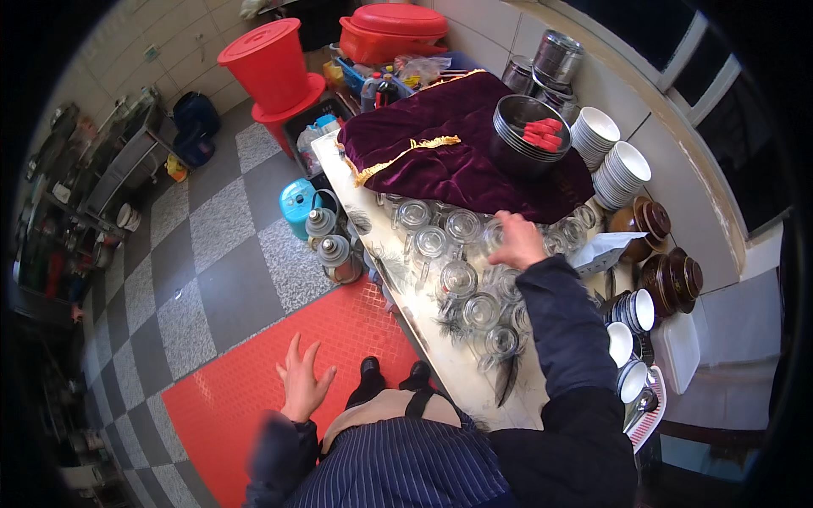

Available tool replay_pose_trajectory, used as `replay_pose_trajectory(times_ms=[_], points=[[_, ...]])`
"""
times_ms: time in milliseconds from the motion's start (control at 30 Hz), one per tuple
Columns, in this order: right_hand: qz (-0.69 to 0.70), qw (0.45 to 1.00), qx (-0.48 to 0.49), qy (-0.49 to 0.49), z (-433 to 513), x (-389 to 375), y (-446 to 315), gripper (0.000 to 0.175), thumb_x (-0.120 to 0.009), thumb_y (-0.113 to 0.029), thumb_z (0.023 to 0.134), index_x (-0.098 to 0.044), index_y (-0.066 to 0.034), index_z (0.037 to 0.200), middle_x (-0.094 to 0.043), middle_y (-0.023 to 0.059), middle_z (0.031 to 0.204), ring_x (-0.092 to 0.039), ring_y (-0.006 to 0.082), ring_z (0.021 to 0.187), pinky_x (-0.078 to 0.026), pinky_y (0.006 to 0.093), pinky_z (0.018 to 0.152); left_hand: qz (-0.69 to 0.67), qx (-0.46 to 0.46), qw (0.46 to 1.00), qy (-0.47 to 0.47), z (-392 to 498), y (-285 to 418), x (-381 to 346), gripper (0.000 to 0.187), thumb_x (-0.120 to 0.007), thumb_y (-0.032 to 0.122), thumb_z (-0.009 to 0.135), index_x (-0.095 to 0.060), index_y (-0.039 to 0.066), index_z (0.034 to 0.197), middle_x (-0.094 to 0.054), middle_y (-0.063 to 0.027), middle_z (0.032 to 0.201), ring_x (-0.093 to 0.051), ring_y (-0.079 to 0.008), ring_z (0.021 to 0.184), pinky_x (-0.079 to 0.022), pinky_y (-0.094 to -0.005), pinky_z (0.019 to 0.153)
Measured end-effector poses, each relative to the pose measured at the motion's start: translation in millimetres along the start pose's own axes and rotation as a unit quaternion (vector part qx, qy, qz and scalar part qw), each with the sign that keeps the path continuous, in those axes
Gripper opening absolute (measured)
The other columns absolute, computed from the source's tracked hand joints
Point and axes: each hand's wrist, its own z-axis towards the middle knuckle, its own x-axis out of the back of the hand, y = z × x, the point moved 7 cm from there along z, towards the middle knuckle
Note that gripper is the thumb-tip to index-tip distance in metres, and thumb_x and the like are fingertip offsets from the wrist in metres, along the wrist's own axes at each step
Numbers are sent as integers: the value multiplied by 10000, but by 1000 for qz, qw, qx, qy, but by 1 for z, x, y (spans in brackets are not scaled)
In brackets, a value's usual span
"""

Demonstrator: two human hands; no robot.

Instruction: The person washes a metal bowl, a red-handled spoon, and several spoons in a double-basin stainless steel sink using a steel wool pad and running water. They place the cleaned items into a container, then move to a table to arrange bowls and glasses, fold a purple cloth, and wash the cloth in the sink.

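Note:
My right hand [519,241] reaches over the table among upturned clear glass mugs [462,225], its fingertips at one glass mug [493,236] near the edge of a purple velvet cloth [438,159]. Whether the fingers grip that mug cannot be told. More glass mugs [481,310] stand close together nearer my body. My left hand [305,378] is raised above the red floor mat with its fingers spread and nothing in it. A stack of dark metal bowls [527,152] rests on the cloth, with red items [543,134] inside the top one.
White bowls [613,174] are stacked by the wall, near lidded brown pots [670,282]. A white packet [603,251] lies right of my right hand. Beside the table's left edge stand thermos flasks [336,257] and a turquoise container [297,203]. A red bucket [263,70] is farther back.

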Motion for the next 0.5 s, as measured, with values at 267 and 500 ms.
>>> replay_pose_trajectory(times_ms=[267,500], points=[[543,824,149,69,-104,152,-16,886,-745,52,475,-380,-118,1264,-411,50,1225,-475,168,1051,-482,350,871,-29,-67,997,8,41,5,10,574,-690,293,764,-485,93,1262,-235,-188,1444,-292,-378,1301,-198,-698,968],[547,781,245,173,-162,190,-65,902,-772,22,454,-362,-133,1243,-356,97,1269,-471,189,1049,-447,372,915,-44,-111,993,13,63,16,17,572,-694,304,762,-494,90,1253,-245,-190,1436,-292,-378,1299,-196,-683,982]])
